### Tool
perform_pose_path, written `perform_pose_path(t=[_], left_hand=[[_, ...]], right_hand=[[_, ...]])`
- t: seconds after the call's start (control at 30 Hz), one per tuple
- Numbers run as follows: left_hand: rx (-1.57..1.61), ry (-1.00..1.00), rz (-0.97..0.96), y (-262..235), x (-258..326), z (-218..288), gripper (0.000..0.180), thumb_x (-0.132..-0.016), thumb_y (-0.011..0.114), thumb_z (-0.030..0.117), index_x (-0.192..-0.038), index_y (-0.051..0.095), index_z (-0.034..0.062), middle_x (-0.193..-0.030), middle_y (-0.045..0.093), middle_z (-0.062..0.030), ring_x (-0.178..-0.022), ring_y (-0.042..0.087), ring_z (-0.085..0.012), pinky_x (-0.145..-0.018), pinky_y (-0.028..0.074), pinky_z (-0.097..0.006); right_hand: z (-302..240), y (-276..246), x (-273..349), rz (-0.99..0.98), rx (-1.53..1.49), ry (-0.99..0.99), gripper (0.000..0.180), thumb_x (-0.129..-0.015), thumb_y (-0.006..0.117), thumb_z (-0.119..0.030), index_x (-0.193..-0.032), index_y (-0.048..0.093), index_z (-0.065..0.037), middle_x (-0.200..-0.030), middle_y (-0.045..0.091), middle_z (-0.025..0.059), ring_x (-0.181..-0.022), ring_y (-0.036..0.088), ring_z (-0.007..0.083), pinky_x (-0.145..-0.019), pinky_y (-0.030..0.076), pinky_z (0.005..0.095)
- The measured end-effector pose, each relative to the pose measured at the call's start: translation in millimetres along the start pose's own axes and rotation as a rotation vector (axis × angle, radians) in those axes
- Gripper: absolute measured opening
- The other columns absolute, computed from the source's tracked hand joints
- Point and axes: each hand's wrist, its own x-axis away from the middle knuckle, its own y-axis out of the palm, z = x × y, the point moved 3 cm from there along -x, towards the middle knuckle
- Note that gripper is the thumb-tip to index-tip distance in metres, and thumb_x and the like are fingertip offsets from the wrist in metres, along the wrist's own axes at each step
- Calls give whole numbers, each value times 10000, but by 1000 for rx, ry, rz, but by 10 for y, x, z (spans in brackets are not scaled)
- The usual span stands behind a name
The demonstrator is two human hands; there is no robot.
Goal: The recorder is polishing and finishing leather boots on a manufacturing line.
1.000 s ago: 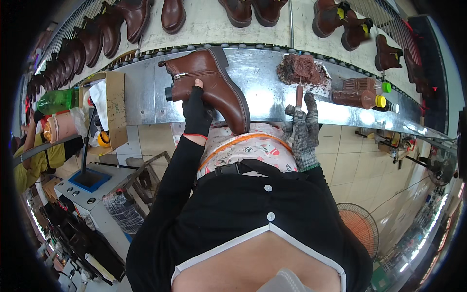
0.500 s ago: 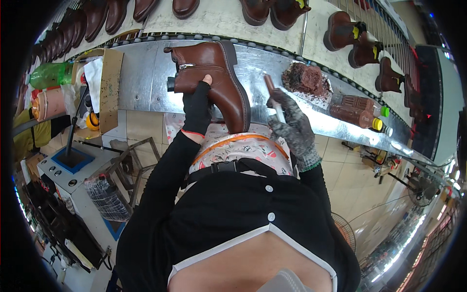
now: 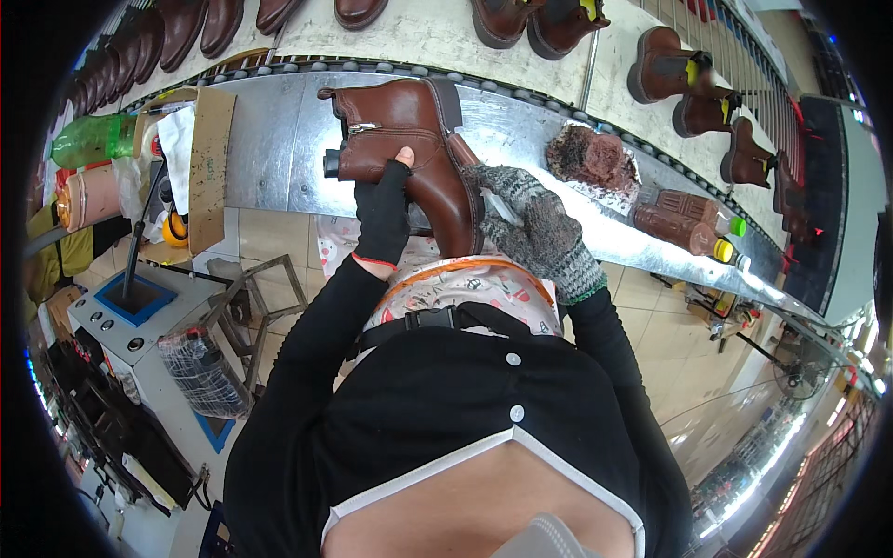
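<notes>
While the left hand (image 3: 383, 209) grips the brown boot (image 3: 409, 149), the gloved right hand (image 3: 535, 228) presses it.

Viewpoint: one head-worn fisheye, looking steeply down the person's chest to the hands.
Facing: forward over a metal bench (image 3: 270, 139), with a shelf of boots (image 3: 446, 37) along the top edge.
Nearness: close; the left hand (image 3: 386, 209), right hand (image 3: 535, 228) and the brown boot (image 3: 409, 139) sit just above centre.
Distortion: straight edges bow near the dark rim.
Shared view: none, a single picture.
</notes>
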Motion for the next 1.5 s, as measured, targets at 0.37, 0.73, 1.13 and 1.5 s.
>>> perform_pose_path(t=[0.37,0.73,1.13,1.5], left_hand=[[-7,-3,16,25,27,23,397,-852,701,167,-1190,538,36,-1088,602,-81,-957,611,-177,-788,518,-304],[-26,7,8,7,15,14,412,-849,706,180,-1197,537,40,-1099,602,-80,-959,612,-180,-791,522,-317],[27,19,-7,20,4,9,486,-810,759,193,-1210,527,45,-1102,599,-76,-968,604,-175,-818,510,-319],[35,19,7,-1,4,13,488,-805,761,179,-1209,525,44,-1110,598,-91,-979,611,-198,-823,525,-329]], right_hand=[[43,-8,-47,-2,-63,64,412,-853,657,-163,-1251,586,-90,-1173,617,165,-1059,611,321,-924,484,392],[72,-20,-51,104,-144,24,309,-881,639,-197,-1155,650,-55,-1089,669,149,-970,659,293,-860,513,359],[57,-50,-9,103,-205,12,294,-917,573,-186,-1174,655,-70,-1086,677,153,-958,666,283,-834,514,347],[44,-300,279,100,-763,288,869,-802,584,-691,-1277,504,31,-1057,625,164,-798,634,124,-613,534,233]])
